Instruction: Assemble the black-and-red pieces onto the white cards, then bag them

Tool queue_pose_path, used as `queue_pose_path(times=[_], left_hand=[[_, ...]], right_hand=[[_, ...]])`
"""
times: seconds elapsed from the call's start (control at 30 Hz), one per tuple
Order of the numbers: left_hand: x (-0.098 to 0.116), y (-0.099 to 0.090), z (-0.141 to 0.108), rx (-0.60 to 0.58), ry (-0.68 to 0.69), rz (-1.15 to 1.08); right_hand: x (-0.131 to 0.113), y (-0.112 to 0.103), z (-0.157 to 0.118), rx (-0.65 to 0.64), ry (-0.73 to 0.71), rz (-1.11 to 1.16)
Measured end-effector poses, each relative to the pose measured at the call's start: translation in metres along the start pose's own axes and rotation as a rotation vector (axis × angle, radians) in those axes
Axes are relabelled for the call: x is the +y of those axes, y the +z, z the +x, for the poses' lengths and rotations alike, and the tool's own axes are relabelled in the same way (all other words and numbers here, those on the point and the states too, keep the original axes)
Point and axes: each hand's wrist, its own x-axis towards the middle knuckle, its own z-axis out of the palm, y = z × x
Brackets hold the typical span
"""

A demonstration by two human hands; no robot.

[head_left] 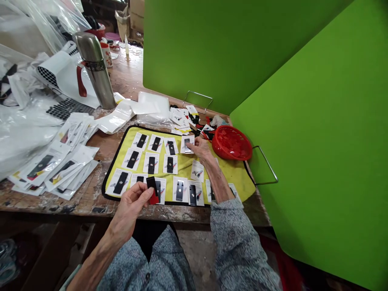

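My left hand (135, 199) pinches a black and red strip (152, 190) above the front edge of a yellow mat (183, 167). Farther back, my right hand (200, 148) has its fingers on a white card with a dark piece (187, 144) at the mat's back edge. Whether the fingers grip the card or only press it, I cannot tell. Several white cards bearing black strips, such as one at the front left (121, 182), lie in rows on the mat. My right forearm hides part of the cards at the right.
A red bowl (232, 142) sits on the mat's back right corner. Loose cards (178, 116) lie behind the mat. Bagged cards (68, 165), white sheets and a steel flask (98, 72) stand left. Green panels (242, 52) border the back and right.
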Motion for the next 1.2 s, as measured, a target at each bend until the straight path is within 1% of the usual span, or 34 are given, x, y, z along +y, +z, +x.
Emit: queue_pose_path(times=[0.1,0.17,0.2,0.23,0.27,0.33,0.37,0.4,0.47,0.57,0.7,0.8,0.83,0.9,0.97,1.0,1.03,1.07,1.13,1.2], left_hand=[[0.002,0.001,-0.002,0.005,-0.007,0.005],[0.005,0.000,-0.003,0.015,-0.011,0.004],[0.006,-0.001,-0.003,0.019,-0.010,0.003],[0.007,-0.001,-0.003,0.023,-0.008,0.003],[0.008,-0.002,-0.003,0.024,-0.007,0.004],[0.007,-0.003,-0.002,0.021,-0.006,0.010],[0.007,-0.002,-0.001,0.017,-0.008,0.016],[0.006,-0.001,-0.001,0.011,-0.009,0.021],[0.004,0.002,-0.002,-0.009,-0.006,0.029],[0.003,0.006,-0.004,-0.018,-0.001,0.030],[0.003,0.008,-0.005,-0.021,0.004,0.034],[0.004,0.012,-0.003,-0.018,0.008,0.032],[0.005,0.014,-0.003,-0.017,0.003,0.036],[0.006,0.019,-0.001,-0.017,-0.001,0.042],[0.006,0.025,0.002,-0.036,0.006,0.038],[0.006,0.027,0.004,-0.051,0.015,0.032],[0.005,0.030,0.006,-0.068,0.023,0.025],[0.003,0.032,0.008,-0.084,0.029,0.022],[0.000,0.034,0.011,-0.108,0.038,0.031],[-0.003,0.036,0.012,-0.121,0.056,0.056]], right_hand=[[-0.003,0.000,0.003,0.074,0.000,-0.038],[0.002,-0.007,-0.006,0.147,-0.045,-0.098],[0.008,-0.013,-0.014,0.153,-0.088,-0.131],[0.015,-0.019,-0.023,0.121,-0.139,-0.164],[0.022,-0.026,-0.033,0.057,-0.193,-0.197],[0.037,-0.038,-0.051,-0.115,-0.275,-0.262],[0.042,-0.042,-0.059,-0.173,-0.298,-0.298],[0.047,-0.044,-0.065,-0.200,-0.314,-0.333],[0.051,-0.045,-0.071,-0.198,-0.323,-0.369],[0.049,-0.045,-0.067,-0.192,-0.310,-0.331],[0.040,-0.052,-0.051,-0.219,-0.302,-0.270],[0.031,-0.056,-0.041,-0.245,-0.297,-0.269],[0.028,-0.056,-0.041,-0.228,-0.292,-0.282],[0.020,-0.056,-0.048,-0.122,-0.288,-0.287],[0.011,-0.055,-0.068,-0.013,-0.308,-0.185],[0.006,-0.054,-0.082,-0.002,-0.321,-0.079],[0.001,-0.052,-0.097,-0.056,-0.329,0.052],[-0.004,-0.048,-0.112,-0.151,-0.317,0.192],[-0.014,-0.039,-0.140,-0.339,-0.233,0.437],[-0.022,-0.028,-0.158,-0.428,-0.150,0.619]])
